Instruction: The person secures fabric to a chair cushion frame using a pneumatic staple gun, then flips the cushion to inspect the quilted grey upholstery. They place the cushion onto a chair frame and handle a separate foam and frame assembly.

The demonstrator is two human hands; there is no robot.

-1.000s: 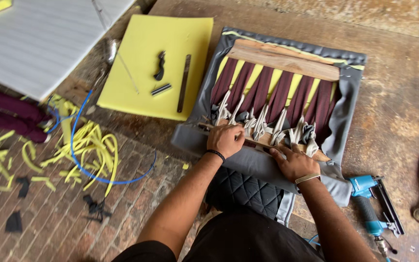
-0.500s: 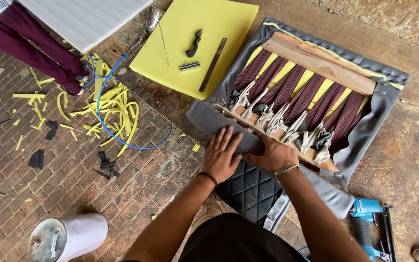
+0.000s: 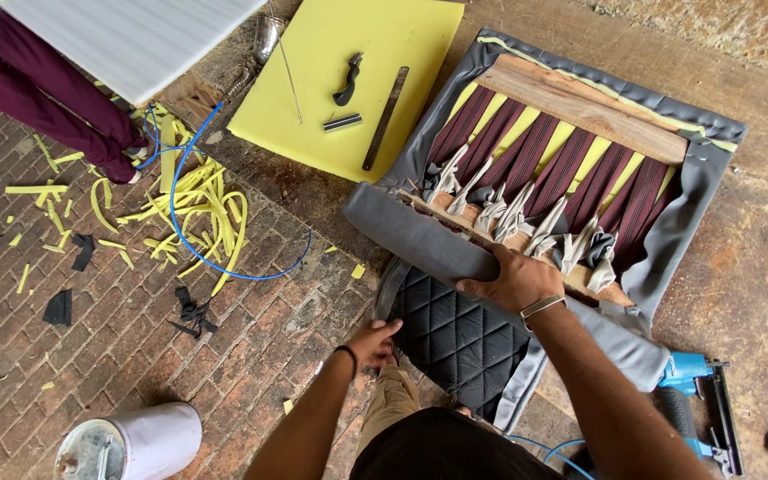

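R hand (image 3: 513,283) flat, ungripping, on grey seat cover (image 3: 420,240); L hand (image 3: 373,342) pinching black quilted panel (image 3: 455,338) edge.

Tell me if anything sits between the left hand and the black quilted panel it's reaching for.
Nothing visible does. The left hand is already at the near left edge of the black quilted panel, fingers on its border. The right hand presses the grey fabric edge above it.

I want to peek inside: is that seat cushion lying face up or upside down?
Upside down. The seat cushion shows its wooden frame, maroon webbing straps and stapled grey fabric edges; the right hand presses its edge.
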